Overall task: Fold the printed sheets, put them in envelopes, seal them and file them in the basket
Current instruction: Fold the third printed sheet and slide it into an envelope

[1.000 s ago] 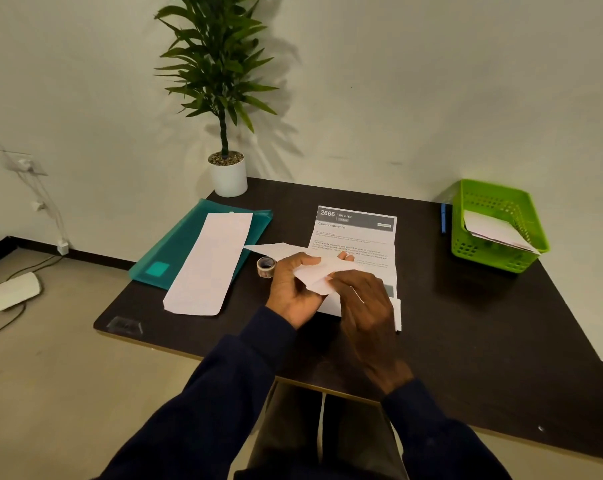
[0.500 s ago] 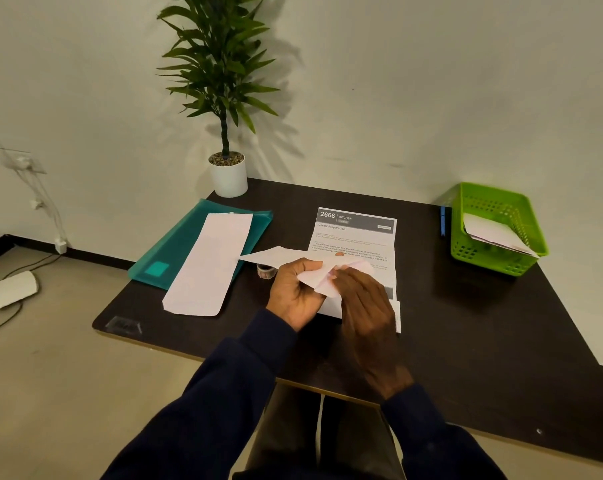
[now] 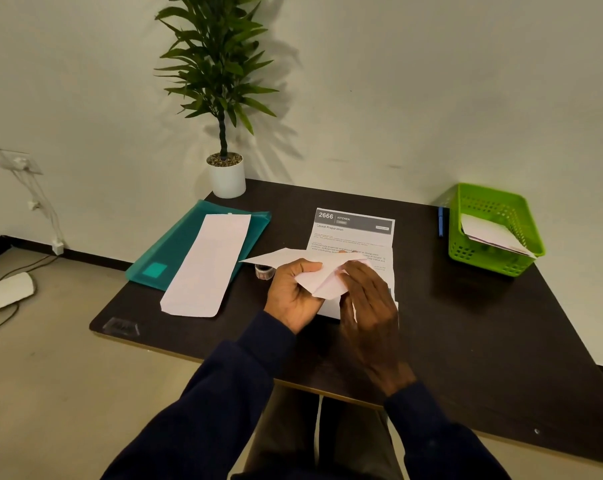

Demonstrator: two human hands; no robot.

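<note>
Both hands — left hand (image 3: 294, 292), right hand (image 3: 365, 299) — are gripping a pale envelope (image 3: 322, 280) just above the counter (image 3: 483, 323), seemingly working its flap. Pinching near the opening is helping keep it flat. Fingers are hiding the contents; the roll of tape (image 3: 264, 271) is half hidden.

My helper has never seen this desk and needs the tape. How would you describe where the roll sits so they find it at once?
Start at the dark table and find the long white envelope lying on the teal folder. Just right of that envelope, beside the left hand, stands a small tape roll. It is the only round thing among flat papers.
</note>
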